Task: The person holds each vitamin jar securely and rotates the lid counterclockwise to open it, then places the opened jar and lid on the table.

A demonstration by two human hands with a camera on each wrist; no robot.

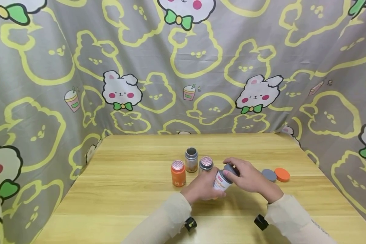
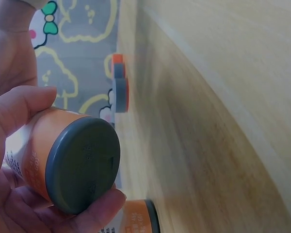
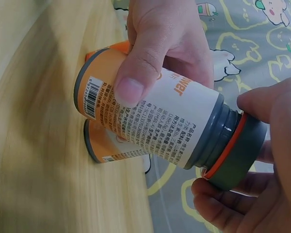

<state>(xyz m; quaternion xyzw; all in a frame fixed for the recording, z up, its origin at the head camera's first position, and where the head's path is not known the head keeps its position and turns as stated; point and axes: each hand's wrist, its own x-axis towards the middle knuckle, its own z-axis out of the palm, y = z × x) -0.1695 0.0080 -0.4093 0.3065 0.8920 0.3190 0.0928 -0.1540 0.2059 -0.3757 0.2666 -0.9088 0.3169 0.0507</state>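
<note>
My left hand grips a white-and-orange supplement bottle round its body, tilted above the table. In the left wrist view its dark grey base faces the camera. My right hand holds the dark grey screw cap between thumb and fingers at the bottle's neck. An orange-red inner rim shows on the cap, and part of the neck thread is exposed. Close by stand an orange bottle and a grey-necked bottle, both with foil seals on top. Behind them is another bottle with a dark top.
To the right of my right hand, a grey cap and an orange cap lie side by side on the wooden table. A patterned curtain surrounds the table at the back and sides.
</note>
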